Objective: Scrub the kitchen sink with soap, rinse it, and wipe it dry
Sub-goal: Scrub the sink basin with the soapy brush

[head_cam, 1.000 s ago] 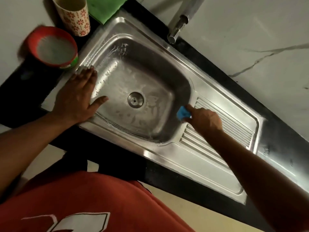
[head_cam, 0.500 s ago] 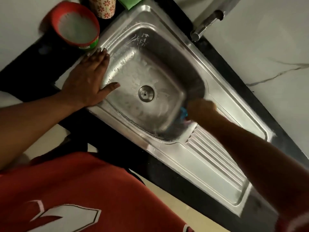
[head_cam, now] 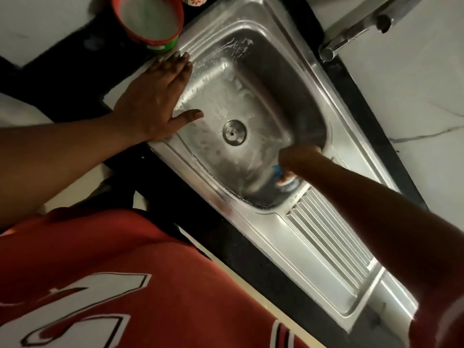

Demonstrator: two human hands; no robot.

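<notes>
The steel sink (head_cam: 253,36) runs diagonally across the view, with soapy streaks on its basin walls and a round drain (head_cam: 234,132) in the middle. My right hand (head_cam: 298,159) is inside the basin against the wall next to the ribbed drainboard (head_cam: 331,237), closed on a blue scrubber (head_cam: 277,170) that mostly hides under the fingers. My left hand (head_cam: 155,101) lies flat on the sink's left rim, fingers spread, thumb over the basin edge.
A red tub of white soap (head_cam: 150,18) stands at the sink's far left corner, a patterned cup (head_cam: 194,0) beside it. The tap (head_cam: 356,28) juts over the back rim. Black counter (head_cam: 251,249) edges the sink; marble wall behind.
My right hand has slid the blue scrubber from the basin's rim down onto its inner wall. The view has shifted closer and leftward; the left hand stays planted.
</notes>
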